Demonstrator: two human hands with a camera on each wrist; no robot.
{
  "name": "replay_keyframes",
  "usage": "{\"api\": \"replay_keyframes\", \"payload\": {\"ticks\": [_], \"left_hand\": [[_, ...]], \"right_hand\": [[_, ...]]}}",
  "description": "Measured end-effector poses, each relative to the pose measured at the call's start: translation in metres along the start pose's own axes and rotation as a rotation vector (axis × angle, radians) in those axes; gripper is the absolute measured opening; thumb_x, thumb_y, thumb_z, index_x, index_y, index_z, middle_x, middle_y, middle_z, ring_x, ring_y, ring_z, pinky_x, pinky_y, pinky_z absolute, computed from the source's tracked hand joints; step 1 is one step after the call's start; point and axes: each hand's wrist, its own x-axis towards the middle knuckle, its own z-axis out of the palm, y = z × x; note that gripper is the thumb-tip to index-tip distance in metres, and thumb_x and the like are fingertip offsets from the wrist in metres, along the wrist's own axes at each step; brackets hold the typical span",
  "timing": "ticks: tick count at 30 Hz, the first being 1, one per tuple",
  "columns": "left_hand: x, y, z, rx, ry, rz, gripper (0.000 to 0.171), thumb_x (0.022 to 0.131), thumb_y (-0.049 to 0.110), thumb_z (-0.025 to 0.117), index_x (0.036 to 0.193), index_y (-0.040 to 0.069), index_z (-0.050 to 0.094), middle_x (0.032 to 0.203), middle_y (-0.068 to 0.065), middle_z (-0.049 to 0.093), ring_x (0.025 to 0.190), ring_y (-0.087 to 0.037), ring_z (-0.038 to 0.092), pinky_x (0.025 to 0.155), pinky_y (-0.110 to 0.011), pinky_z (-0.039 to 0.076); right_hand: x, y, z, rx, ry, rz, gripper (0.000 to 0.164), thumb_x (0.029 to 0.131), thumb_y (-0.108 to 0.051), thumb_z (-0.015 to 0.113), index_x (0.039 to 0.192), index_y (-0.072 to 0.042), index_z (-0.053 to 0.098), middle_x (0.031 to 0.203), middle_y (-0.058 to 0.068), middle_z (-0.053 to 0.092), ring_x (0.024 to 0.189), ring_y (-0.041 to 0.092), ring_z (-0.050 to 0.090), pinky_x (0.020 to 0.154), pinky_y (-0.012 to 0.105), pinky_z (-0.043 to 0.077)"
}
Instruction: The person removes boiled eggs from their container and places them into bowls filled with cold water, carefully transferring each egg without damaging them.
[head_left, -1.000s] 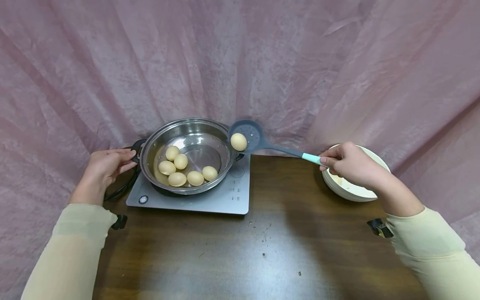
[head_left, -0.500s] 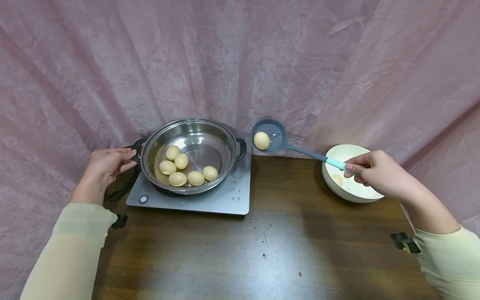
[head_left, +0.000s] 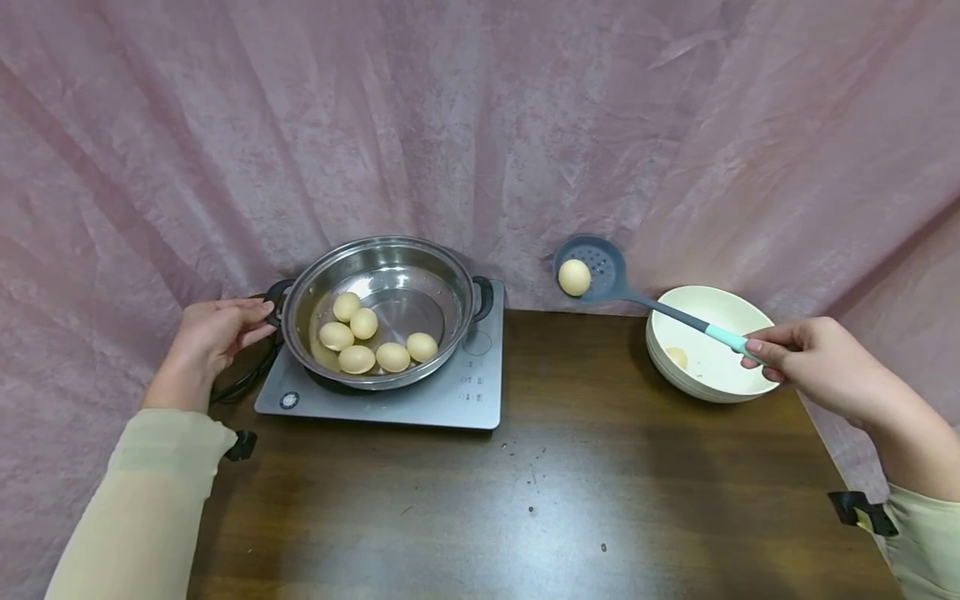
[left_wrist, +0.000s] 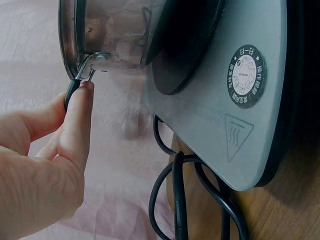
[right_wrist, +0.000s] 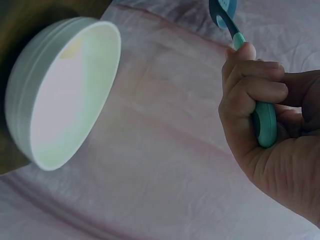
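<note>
My left hand (head_left: pixel 221 331) pinches the black left handle (left_wrist: pixel 73 93) of a steel pot (head_left: pixel 411 310). Several pale eggs (head_left: pixel 356 359) lie in shallow water inside it. My right hand (head_left: pixel 825 367) grips the mint end of a slotted skimmer (head_left: pixel 609 265), its fingers curled round the handle in the right wrist view. One egg (head_left: pixel 574 277) rests in the skimmer's grey bowl, held up between the pot and a stack of white bowls (head_left: pixel 720 317). The skimmer's handle crosses over the top bowl, where part of a pale yellow thing (head_left: pixel 677 357) shows.
Beneath the pot is a grey induction cooker (head_left: pixel 390 408); its black cord (left_wrist: pixel 177 195) loops at the left. The wooden table (head_left: pixel 450 508) bears small crumbs and drops in front. A pink curtain (head_left: pixel 480 125) hangs right behind everything.
My right hand has carried the skimmer and its egg rightward, away from the pot's right rim toward the white bowls. The left hand has kept its hold on the pot handle.
</note>
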Motion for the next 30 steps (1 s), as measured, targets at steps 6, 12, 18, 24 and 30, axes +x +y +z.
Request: {"api": "replay_keyframes", "payload": {"ticks": [6,12,18,24,30], "left_hand": [[0.000,0.002,0.001,0.000,-0.006,-0.003,0.027,0.081,0.021,0.074,0.107,0.017,0.068,0.094,0.012,0.062,0.076,-0.005,0.069,0.076,-0.020,0.059],[0.000,0.003,0.001,-0.012,-0.002,-0.004,0.021,0.081,0.019,0.074,0.102,0.018,0.070,0.085,0.012,0.066,0.074,-0.006,0.070,0.074,-0.020,0.060],[0.000,0.002,0.000,-0.009,0.004,-0.008,0.018,0.081,0.019,0.074,0.098,0.019,0.071,0.089,0.012,0.064,0.074,-0.006,0.069,0.075,-0.020,0.059],[0.000,0.000,0.000,-0.019,0.005,-0.002,0.012,0.081,0.017,0.074,0.094,0.019,0.072,0.083,0.011,0.067,0.072,-0.006,0.069,0.073,-0.020,0.060],[0.000,0.000,0.000,-0.040,-0.002,0.005,0.012,0.082,0.014,0.073,0.093,0.017,0.072,0.081,0.009,0.069,0.070,-0.007,0.070,0.071,-0.020,0.060]], "right_hand": [[-0.009,0.019,-0.004,-0.013,0.050,0.014,0.041,0.101,-0.024,0.043,0.109,0.013,0.059,0.066,-0.007,0.056,0.057,0.004,0.044,0.045,0.022,0.038],[-0.016,0.034,-0.007,-0.010,0.076,0.026,0.043,0.101,-0.025,0.042,0.111,0.015,0.056,0.068,-0.006,0.058,0.060,0.004,0.046,0.046,0.021,0.041],[-0.024,0.050,-0.011,-0.011,0.105,0.063,0.047,0.101,-0.025,0.042,0.114,0.019,0.053,0.068,-0.011,0.060,0.060,0.003,0.048,0.047,0.020,0.045],[-0.035,0.070,-0.014,0.045,0.168,0.093,0.047,0.100,-0.021,0.044,0.110,0.025,0.051,0.065,-0.018,0.060,0.055,0.003,0.048,0.044,0.019,0.043],[-0.040,0.118,-0.016,0.180,0.221,0.047,0.026,0.100,-0.015,0.045,0.088,-0.015,0.069,0.064,-0.018,0.062,0.048,0.007,0.042,0.035,0.026,0.031]]}}
